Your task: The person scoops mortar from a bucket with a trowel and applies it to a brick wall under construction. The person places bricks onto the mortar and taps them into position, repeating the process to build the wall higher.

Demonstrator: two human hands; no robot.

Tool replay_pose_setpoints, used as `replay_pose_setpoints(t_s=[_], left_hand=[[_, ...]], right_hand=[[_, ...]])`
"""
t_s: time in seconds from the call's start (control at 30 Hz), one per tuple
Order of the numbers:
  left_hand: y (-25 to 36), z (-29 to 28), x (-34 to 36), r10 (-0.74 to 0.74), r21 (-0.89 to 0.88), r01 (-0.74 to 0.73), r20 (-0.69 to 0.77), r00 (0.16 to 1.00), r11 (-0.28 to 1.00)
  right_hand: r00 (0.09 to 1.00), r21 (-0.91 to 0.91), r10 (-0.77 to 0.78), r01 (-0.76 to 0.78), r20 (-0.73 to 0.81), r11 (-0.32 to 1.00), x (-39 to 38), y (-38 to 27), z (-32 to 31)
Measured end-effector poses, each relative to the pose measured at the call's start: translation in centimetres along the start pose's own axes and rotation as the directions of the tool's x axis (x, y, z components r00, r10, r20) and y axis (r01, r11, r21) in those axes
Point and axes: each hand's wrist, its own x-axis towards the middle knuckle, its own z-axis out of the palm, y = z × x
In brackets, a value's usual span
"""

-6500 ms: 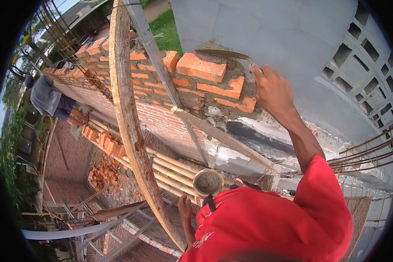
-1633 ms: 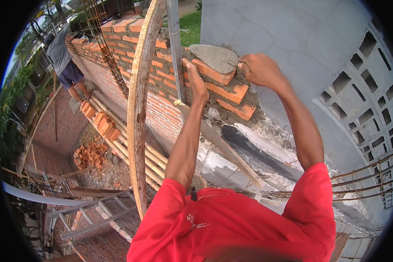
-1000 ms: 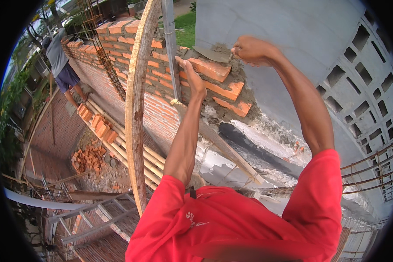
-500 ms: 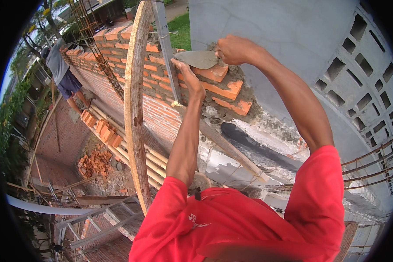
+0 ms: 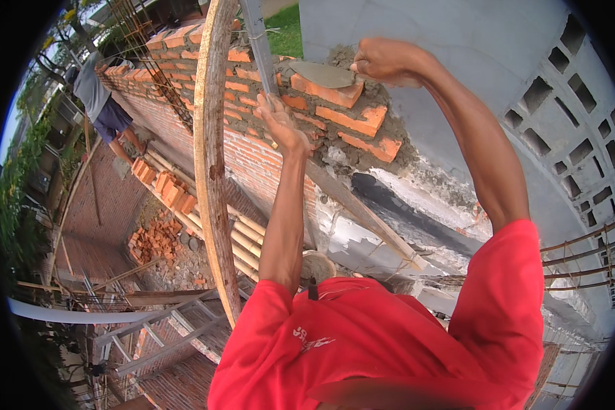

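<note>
My right hand is closed on the handle of a trowel, raised at the top end of the brick wall. The trowel's grey blade lies over a top brick amid wet mortar. My left hand is at the metal post just left of that brick, its fingers slightly bent and apart against it. Stepped bricks with thick mortar between them project below the trowel.
A curved timber rises left of my arms. A co-worker stands far left beside bricks on bamboo poles. An aluminium ladder is below. A grey wall stands right, with bent rebar nearer.
My left hand has turned and moved down-left from beside the brick to the post. My right hand has lifted a little higher, and the trowel blade has tilted from its flatter look earlier.
</note>
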Motion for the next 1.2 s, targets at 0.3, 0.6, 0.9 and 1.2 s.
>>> replay_pose_setpoints(t_s=[0.3, 0.6, 0.9, 1.2], left_hand=[[2.4, -16.7, -17.5, -0.268, 0.213, 0.291, -0.131, 0.954, 0.933], [4.9, -24.8, -27.7, -0.516, 0.390, 0.601, -0.309, 0.799, 0.697], [6.8, -25.7, -28.1, -0.589, 0.477, 0.616, -0.227, 0.776, 0.627], [7.1, -25.5, -28.1, -0.600, 0.521, 0.601, -0.196, 0.776, 0.606]], right_hand=[[0.849, 0.645, 0.361, -0.031, -0.386, 0.763, -8.0, -5.1, 13.4], [0.786, 0.825, 0.475, 0.078, -0.397, 0.559, 0.2, -12.2, 27.9], [0.696, 0.821, 0.618, -0.071, -0.366, 0.566, 1.9, -11.6, 35.8], [0.791, 0.775, 0.467, 0.013, -0.395, 0.632, -5.1, -12.3, 29.7]])
